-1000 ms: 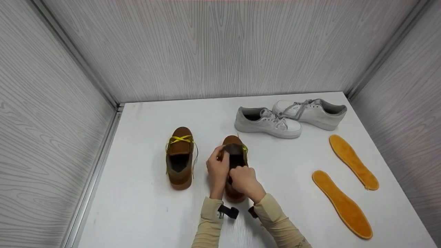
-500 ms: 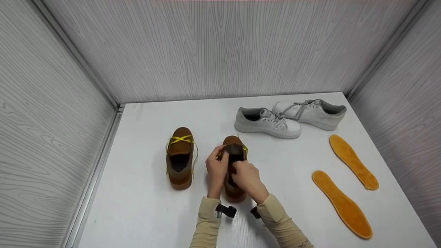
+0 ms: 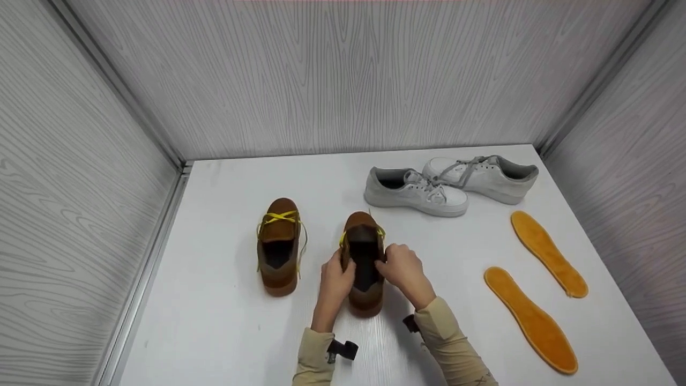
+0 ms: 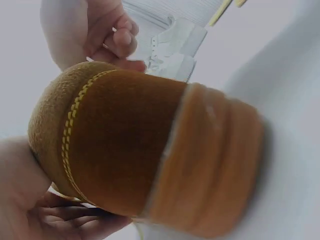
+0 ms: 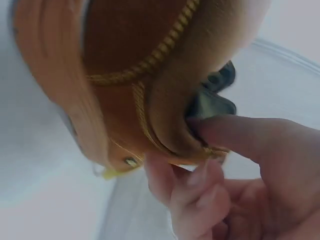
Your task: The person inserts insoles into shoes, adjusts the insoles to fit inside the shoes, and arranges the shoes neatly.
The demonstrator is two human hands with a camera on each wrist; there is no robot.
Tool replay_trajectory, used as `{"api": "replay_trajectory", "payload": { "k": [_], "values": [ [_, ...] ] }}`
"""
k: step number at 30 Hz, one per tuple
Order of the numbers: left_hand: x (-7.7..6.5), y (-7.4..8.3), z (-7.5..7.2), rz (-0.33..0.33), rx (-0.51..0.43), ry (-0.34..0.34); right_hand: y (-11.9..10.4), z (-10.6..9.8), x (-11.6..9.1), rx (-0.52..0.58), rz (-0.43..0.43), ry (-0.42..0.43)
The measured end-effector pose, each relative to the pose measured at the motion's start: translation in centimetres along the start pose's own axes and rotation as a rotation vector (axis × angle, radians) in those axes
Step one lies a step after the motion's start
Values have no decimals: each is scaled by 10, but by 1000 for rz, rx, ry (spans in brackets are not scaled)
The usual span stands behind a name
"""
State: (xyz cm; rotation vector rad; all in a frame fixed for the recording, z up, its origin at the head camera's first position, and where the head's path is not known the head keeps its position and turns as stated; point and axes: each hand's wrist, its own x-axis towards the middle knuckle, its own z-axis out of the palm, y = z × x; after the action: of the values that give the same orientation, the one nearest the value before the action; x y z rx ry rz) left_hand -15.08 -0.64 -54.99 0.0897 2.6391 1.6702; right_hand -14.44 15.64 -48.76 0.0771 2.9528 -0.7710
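Shoe (image 3: 366, 297) held at both edges of its opening, upright on the surface (image 3: 214, 321).
It is brown and stands with its toe pointing away. The left hand (image 3: 336, 280) grasps the left edge, thumb inside and fingers outside; the right hand (image 3: 405, 268) pinches the right edge in the same way. The tongue (image 3: 362, 234) appears folded forward, dark underside showing, with yellow laces (image 3: 381, 232) to either side. The step in hand looks like spreading and straightening the opening; the next move probably calls for an even, gentle pull that does not tip the sole, or for one hand to steady while the other lets go. Its mate (image 3: 279, 230) stands untouched to the left; two orange insoles (image 3: 536, 324) lie well to the right.
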Motion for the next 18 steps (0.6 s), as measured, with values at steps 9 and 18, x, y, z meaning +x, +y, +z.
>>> {"api": "replay_trajectory", "payload": {
  "k": [9, 18],
  "values": [
    [-4, -9, 2, -6, -6, 3, 12, 33, -1, 7, -31, -23],
    [1, -9, 3, -109, 38, 16, 16, 37, 1, 16, -37, -31]
  ]
}}
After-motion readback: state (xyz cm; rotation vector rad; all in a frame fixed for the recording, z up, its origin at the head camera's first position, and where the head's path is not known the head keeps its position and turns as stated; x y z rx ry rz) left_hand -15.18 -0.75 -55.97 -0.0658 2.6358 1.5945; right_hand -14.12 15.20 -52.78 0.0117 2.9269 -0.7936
